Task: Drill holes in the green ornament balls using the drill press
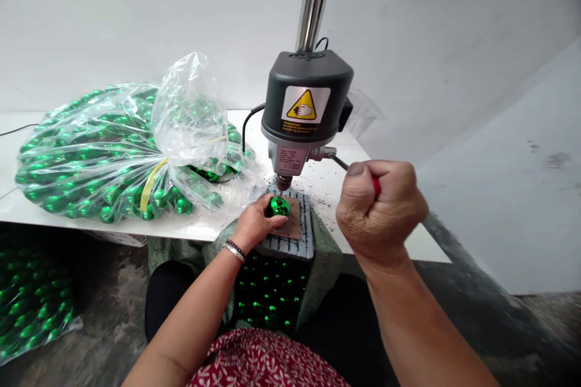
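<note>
My left hand [256,222] grips a shiny green ball ornament [278,207] from its left side, fingers behind and thumb in front. The ball rests on a brown square board [293,221] on the grey slotted base [285,245] of a bench drill press [307,100]. Directly above the ball is the drill chuck [284,183], its thin bit at the ball's top; whether the bit has entered it I cannot tell. On the right, my right hand [381,205] is closed around the red-ended feed lever [339,161] of the drill press.
A clear plastic bag [136,151] full of green balls lies on the white table [181,228] at left. More green balls [271,290] fill a greenish sack [323,260] below the base. Another bag of balls [34,302] stands on the floor. Dark shavings surround the base.
</note>
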{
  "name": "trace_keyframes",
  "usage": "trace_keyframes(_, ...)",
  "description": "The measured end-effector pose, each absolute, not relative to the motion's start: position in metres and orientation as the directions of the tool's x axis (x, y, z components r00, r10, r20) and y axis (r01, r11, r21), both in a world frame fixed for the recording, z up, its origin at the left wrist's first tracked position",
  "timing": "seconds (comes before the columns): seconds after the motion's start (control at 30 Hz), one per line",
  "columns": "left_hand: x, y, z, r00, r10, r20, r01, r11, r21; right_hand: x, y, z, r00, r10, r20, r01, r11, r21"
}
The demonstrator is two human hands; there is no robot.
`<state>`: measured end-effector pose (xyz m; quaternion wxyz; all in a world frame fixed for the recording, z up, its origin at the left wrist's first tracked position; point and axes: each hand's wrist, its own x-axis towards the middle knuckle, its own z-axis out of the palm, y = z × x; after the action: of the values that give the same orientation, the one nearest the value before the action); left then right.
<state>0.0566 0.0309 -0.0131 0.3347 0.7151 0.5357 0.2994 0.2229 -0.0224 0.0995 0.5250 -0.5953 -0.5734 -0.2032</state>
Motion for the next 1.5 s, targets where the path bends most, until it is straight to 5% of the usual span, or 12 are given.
trace_keyframes(0.43, 0.057, 0.029, -0.012, 0.232, 0.970, 0.067, 0.541, -0.186, 0.820, 0.223, -0.027, 0.064, 0.133, 0.391, 0.911, 0.938, 0.247, -0.243)
trace_keyframes(0.6, 0.060, 0.030, -0.015, 0.203, 0.978, 0.055, 0.531, -0.158, 0.832, 0.223, -0.012, 0.109, 0.242, 0.399, 0.884, 0.892, 0.266, -0.365)
trace_keyframes(0.77, 0.053, 0.016, -0.005, 0.185, 0.979, 0.084, 0.454, -0.161, 0.876, 0.223, 0.009, 0.174, 0.399, 0.626, 0.670, 0.787, 0.141, -0.601)
trace_keyframes(1.03, 0.002, -0.027, 0.009, 0.577, 0.813, -0.085, 0.462, -0.239, 0.854, 0.219, 0.011, 0.177, 0.453, 0.615, 0.646, 0.751, 0.128, -0.648)
trace_keyframes(1.2, -0.012, -0.007, 0.012, 0.429, 0.902, -0.047, 0.513, -0.201, 0.834, 0.220, 0.013, 0.175, 0.440, 0.601, 0.667, 0.739, 0.179, -0.649)
trace_keyframes(1.33, -0.026, 0.056, 0.024, 0.156, 0.982, 0.108, 0.786, -0.190, 0.588, 0.223, 0.015, 0.173, 0.431, 0.592, 0.682, 0.745, 0.194, -0.639)
trace_keyframes(1.4, -0.038, 0.095, 0.031, 0.100, 0.994, 0.044, 0.943, -0.108, 0.314, 0.224, 0.015, 0.173, 0.426, 0.603, 0.674, 0.740, 0.197, -0.643)
trace_keyframes(1.5, -0.060, 0.141, 0.040, 0.018, 1.000, 0.009, 0.978, -0.019, 0.210, 0.224, 0.014, 0.172, 0.428, 0.619, 0.659, 0.726, 0.199, -0.658)
